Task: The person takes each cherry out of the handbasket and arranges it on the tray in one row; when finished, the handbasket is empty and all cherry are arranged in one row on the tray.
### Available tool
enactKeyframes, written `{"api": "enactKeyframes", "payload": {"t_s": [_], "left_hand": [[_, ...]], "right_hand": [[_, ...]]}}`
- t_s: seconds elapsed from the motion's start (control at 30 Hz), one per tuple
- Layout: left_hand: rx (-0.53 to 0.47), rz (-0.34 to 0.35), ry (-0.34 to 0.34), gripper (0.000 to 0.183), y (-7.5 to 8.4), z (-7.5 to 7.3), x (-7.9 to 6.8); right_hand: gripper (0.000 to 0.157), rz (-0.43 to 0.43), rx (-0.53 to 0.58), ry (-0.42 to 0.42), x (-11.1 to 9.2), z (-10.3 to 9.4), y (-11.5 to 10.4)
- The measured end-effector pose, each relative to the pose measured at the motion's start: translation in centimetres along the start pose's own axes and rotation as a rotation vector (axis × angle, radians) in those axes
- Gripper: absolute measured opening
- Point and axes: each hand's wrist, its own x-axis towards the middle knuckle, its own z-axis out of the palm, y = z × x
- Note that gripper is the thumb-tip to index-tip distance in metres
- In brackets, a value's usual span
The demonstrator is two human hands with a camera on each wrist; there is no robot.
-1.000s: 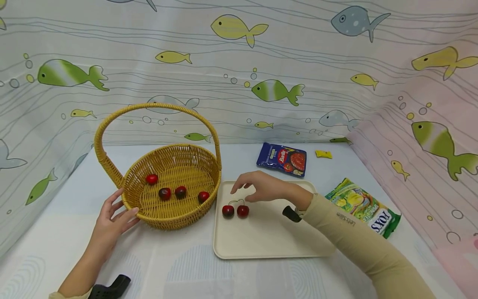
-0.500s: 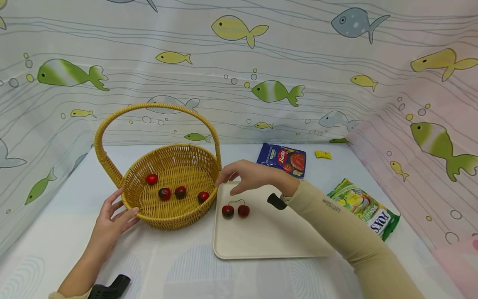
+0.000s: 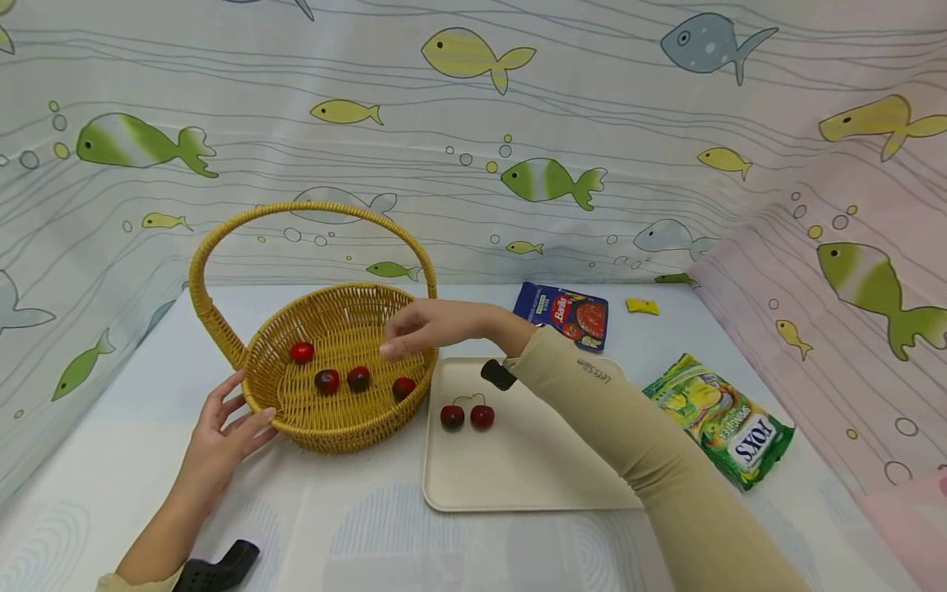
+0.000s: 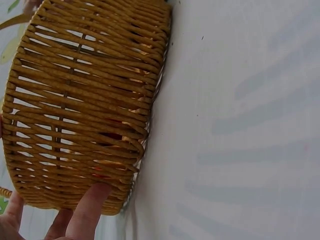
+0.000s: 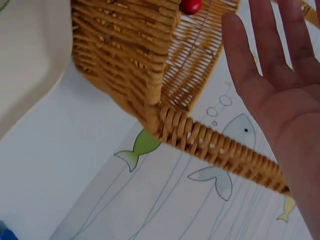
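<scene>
A yellow-brown wicker basket with a tall arched handle stands at left, several dark red cherries spread over its floor. My left hand rests against its near left side, fingers spread along the outer wall and thumb at the rim. In the left wrist view, extended fingers touch the weave. My right hand hovers over the basket's right rim. The right wrist view shows its palm bare and its fingers fairly straight. Two cherries with stems meeting lie on the cream tray.
Behind the tray lies a blue Barilla pouch, partly covered by the right arm. Near it is a small yellow packet. A green Fox's bag lies right of the tray. A fish-patterned curtain encloses the table.
My right hand has moved left from above the two cherries on the tray to over the basket's right side. The left hand, the basket and the cherries stay in place.
</scene>
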Motion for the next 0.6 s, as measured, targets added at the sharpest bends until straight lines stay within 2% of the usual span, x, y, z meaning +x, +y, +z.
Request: {"api": "enactKeyframes", "payload": {"t_s": [0.23,0.4,0.6], "left_hand": [[0.003,-0.007,0.0,0.074,0.0,-0.1,0.0],[0.004,-0.011,-0.001,0.074,0.0,0.0,0.0],[-0.013,-0.002,-0.008,0.074,0.1,0.0,0.0]], "right_hand": [[0.054,0.153,0.112,-0.024,3.3,0.4,0.2],[0.07,0.281,0.158,-0.047,5.4,0.2,0.1],[0.087,0.445,0.258,-0.148,7.4,-0.4,0.3]]}}
